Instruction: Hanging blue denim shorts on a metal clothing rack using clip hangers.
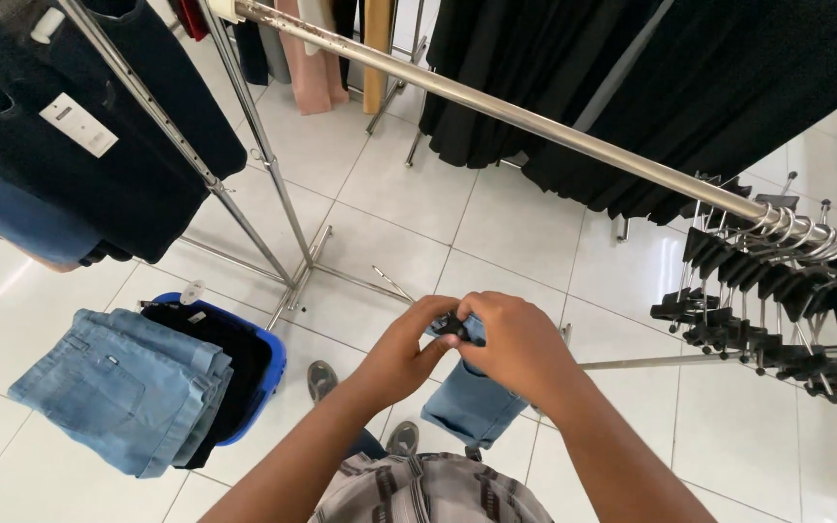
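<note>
While the person stands on a floor of white tiles (525,232), both hands meet just above it, in front of a striped shirt (428,494) cut off by the bottom edge. Left hand (404,353) and right hand (515,344) are clamped together on a black clip hanger (454,327), fingers curled tight around it; a folded piece of light blue denim (472,402) hangs from that clip down toward the feet. Most of the hanger is buried under the knuckles, so its shape is hard to make out. Two grey shoes (322,378) peek out beneath the forearms, one half hidden.

Off to the left on the tiles sits a blue basket (268,383), with dark cloth inside and a stack of pale jeans (123,387) draped over its near rim, covering most of it. Behind it rises a chrome stand (288,223) with spread feet.

To the right, a row of empty black clip hangers (777,300) crowds the end of a long steel rail (535,126), running out of view at the right edge. Beyond the rail hang black garments (690,87), tops cut off. At the far left a dark garment with a white tag (79,126) hangs over blue denim, and at the far end pink and tan clothes (317,58) show only their hems.
</note>
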